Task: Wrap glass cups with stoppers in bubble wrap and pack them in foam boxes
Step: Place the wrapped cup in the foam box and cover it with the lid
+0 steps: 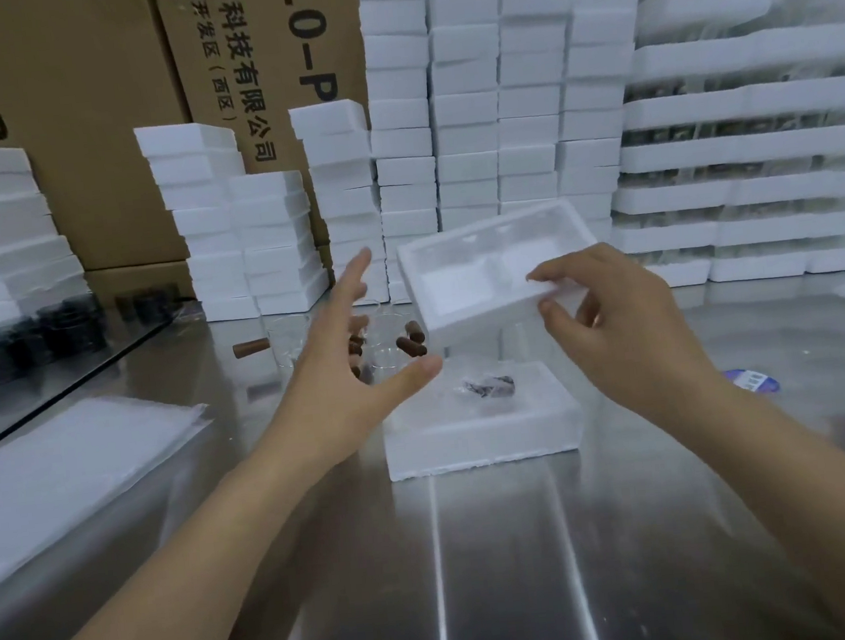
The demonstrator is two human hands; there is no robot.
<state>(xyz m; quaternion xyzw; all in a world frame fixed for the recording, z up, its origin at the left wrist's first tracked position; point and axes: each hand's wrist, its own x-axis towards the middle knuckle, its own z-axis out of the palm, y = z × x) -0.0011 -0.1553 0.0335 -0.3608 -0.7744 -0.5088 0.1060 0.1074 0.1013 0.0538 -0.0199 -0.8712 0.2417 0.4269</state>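
Observation:
A white foam box half [478, 435] lies on the steel table, and a bubble-wrapped cup with a dark stopper [486, 387] rests in its hollow. My right hand [617, 332] grips a second foam half [488, 272] by its near edge, tilted in the air above the first, its two hollows facing me. My left hand [347, 363] hovers open just left of both halves, fingers spread, touching nothing. Behind my left hand stand clear glass cups [386, 344] among loose brown stoppers [411, 345]. One more stopper [251, 347] lies to their left.
A stack of bubble wrap sheets [64, 478] lies at the left. Dark glass mugs [40, 336] stand on a glass sheet at far left. Tall stacks of foam boxes [467, 109] and cardboard cartons [96, 119] wall the back. A blue-and-white item [754, 380] lies at the right.

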